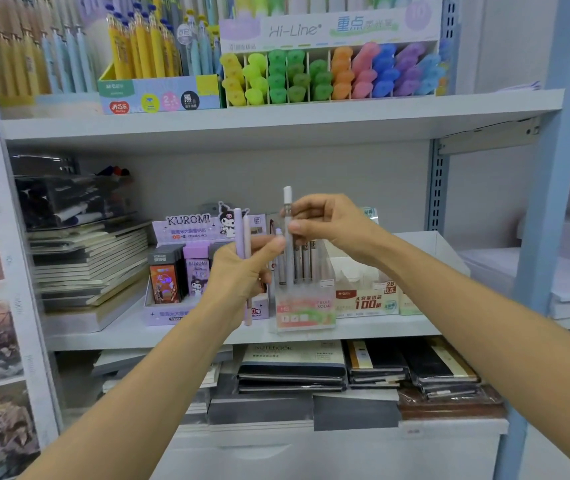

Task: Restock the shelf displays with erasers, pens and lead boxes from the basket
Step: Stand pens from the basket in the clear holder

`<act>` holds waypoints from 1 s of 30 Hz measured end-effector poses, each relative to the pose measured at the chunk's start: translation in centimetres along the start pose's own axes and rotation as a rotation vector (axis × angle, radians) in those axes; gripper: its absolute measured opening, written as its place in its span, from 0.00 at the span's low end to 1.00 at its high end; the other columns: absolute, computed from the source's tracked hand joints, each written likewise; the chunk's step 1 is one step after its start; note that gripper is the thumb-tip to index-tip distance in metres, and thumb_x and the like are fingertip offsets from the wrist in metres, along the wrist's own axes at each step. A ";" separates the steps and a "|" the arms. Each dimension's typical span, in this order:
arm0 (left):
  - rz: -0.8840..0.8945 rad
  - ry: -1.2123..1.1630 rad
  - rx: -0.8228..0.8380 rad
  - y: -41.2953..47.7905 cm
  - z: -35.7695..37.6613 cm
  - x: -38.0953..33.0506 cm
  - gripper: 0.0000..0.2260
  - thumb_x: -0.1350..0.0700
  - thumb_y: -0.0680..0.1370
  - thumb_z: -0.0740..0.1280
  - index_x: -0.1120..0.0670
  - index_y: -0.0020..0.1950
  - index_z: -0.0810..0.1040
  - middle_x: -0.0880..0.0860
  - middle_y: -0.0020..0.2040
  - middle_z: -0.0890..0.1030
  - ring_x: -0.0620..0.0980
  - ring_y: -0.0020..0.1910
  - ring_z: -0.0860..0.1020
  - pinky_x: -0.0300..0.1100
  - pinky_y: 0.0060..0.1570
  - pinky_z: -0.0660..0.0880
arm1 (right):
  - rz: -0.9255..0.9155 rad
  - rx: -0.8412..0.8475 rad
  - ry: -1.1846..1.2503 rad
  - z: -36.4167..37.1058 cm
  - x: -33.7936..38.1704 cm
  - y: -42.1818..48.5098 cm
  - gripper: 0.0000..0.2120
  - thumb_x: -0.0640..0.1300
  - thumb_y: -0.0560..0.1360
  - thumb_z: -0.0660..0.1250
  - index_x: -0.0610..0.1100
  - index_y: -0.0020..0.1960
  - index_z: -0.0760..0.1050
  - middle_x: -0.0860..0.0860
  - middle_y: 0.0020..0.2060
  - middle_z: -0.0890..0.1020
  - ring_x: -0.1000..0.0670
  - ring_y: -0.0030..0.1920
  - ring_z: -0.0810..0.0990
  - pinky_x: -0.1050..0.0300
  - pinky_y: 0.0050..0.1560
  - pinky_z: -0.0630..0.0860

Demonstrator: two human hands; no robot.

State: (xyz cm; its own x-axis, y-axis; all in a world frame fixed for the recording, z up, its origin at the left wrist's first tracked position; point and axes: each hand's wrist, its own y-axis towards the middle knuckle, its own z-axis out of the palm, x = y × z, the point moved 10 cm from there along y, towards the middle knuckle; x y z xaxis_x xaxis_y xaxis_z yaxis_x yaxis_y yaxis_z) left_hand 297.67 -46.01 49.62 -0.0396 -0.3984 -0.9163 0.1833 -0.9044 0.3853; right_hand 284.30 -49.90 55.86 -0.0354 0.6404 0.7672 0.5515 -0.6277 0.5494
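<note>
Left hand [242, 268] closed round two pens [243, 237], lilac and pale pink, upright, in front of Kuromi lead box display [186, 230]. Right hand [328, 223] pinching white pen [288, 233] between thumb and fingers, upright over clear pen holder [306, 311] on middle shelf [380, 329]. White lead box display [366, 299] just right of holder.

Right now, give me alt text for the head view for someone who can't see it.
A right hand holds a white pen upright above a clear pen holder on the middle shelf, while the left hand grips two pale pens. Lead boxes stand beside the holder, highlighters above.
</note>
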 end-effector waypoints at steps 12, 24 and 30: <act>-0.098 0.038 0.096 0.3 1.5 1.2 0.10 0.54 0.78 0.69 0.58 0.54 0.78 0.55 0.43 0.82 0.44 0.24 0.72 0.32 0.19 0.62 | -0.026 -0.301 0.127 -4.5 0.4 0.7 0.07 0.34 0.75 0.69 0.37 0.53 0.79 0.42 0.42 0.83 0.49 0.41 0.85 0.60 0.41 0.82; -0.056 0.040 0.186 0.0 -0.6 2.2 0.12 0.51 0.84 0.56 0.53 0.55 0.77 0.52 0.32 0.78 0.50 0.30 0.77 0.43 0.33 0.79 | 0.128 -0.388 -0.344 -4.8 -5.9 1.2 0.04 0.36 0.74 0.71 0.43 0.46 0.78 0.45 0.40 0.82 0.49 0.38 0.84 0.59 0.41 0.82; -0.122 0.021 0.246 0.0 -0.6 3.6 0.12 0.51 0.84 0.57 0.56 0.60 0.74 0.49 0.30 0.72 0.46 0.25 0.67 0.37 0.26 0.65 | 0.152 -0.309 -0.411 -4.3 -6.0 1.9 0.08 0.36 0.74 0.71 0.43 0.50 0.74 0.45 0.40 0.82 0.47 0.40 0.84 0.59 0.40 0.82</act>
State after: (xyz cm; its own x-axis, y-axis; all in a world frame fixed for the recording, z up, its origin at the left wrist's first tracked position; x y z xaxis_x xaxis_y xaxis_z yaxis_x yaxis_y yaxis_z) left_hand 298.07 -47.36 46.27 -0.0259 -0.2833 -0.9587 -0.0658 -0.9565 0.2844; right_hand 281.97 -56.83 53.78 0.3891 0.6134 0.6873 0.2518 -0.7885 0.5612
